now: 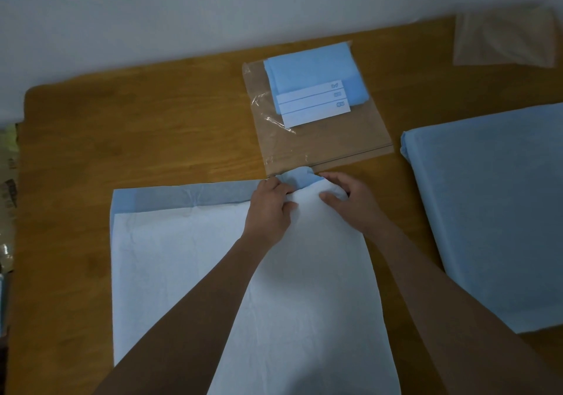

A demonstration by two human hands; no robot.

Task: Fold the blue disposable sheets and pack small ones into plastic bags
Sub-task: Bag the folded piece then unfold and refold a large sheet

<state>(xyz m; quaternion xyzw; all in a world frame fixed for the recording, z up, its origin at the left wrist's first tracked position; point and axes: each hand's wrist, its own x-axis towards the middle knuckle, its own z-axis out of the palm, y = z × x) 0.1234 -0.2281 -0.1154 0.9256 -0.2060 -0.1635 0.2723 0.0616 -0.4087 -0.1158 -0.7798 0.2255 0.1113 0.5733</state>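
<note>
Head view: both hands (310, 202) pinch the white-faced, blue-edged sheet (182, 242) at its bunched far edge.

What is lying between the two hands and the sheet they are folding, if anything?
Nothing visible. The left hand and the right hand both already grip the far edge of the large sheet directly, bunching it just in front of the plastic bag that holds a small folded sheet.
</note>
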